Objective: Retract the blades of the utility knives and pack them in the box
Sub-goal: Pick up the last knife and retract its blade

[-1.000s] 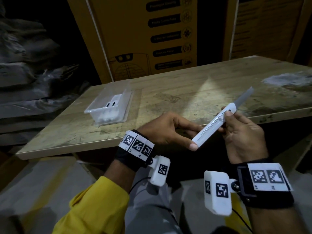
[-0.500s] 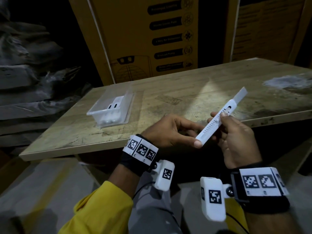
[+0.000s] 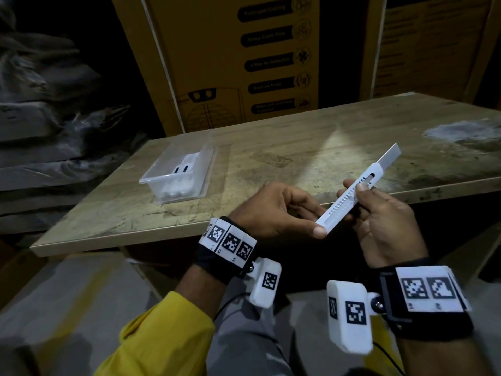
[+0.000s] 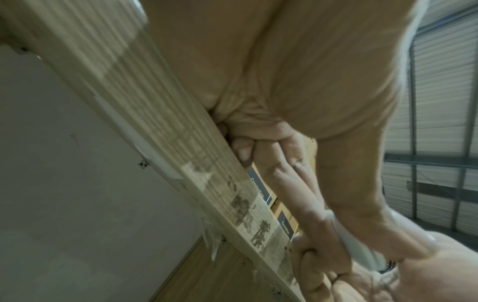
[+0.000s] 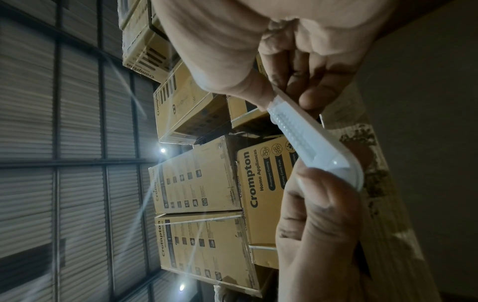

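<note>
Two hands, the left hand (image 3: 273, 213) and right hand (image 3: 385, 221), share one white utility knife (image 3: 349, 198) with one blade (image 3: 390, 157) showing beyond the right hand's fingertips. One clear plastic box (image 3: 179, 172) sits on one wooden table (image 3: 298, 147), well to the left of the left hand; two dark-slotted knives show inside, though the full count there cannot be told. At least six printed cartons (image 5: 196, 179) are stacked beyond the hands.
</note>
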Available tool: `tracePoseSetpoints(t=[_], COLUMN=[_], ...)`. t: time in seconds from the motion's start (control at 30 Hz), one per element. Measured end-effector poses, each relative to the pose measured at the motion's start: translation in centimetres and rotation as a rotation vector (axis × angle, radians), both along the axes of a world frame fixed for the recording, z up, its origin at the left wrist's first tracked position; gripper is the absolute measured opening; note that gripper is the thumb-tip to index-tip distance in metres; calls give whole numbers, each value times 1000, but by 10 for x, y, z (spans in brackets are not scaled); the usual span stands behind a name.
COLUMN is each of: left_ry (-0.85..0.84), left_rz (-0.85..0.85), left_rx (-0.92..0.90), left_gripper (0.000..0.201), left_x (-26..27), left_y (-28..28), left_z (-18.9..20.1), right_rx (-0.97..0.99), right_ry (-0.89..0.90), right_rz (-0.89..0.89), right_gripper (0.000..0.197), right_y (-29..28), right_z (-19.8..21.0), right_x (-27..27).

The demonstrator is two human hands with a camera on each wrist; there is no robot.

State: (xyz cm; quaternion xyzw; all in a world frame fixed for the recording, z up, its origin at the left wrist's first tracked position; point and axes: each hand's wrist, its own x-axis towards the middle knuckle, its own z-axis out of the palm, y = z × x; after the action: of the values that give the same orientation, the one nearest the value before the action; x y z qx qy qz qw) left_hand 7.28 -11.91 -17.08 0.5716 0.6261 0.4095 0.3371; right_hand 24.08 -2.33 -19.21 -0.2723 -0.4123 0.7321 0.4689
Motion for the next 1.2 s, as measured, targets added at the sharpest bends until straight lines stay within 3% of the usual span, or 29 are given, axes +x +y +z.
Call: tracePoseSetpoints(t=[0.33, 1.2], left_ry=[29, 19], left_rz=[13, 32], left_rx=[25, 57], left_gripper=[35, 29], left_x=[0, -3], left_y=[3, 6], left_z=[-5, -9], right_rx=[-90, 60], right_ry=[41, -18], right_rz=[111, 29], right_gripper=[20, 16], right_y=[1, 2], right_z=[3, 1], right_x=[4, 0])
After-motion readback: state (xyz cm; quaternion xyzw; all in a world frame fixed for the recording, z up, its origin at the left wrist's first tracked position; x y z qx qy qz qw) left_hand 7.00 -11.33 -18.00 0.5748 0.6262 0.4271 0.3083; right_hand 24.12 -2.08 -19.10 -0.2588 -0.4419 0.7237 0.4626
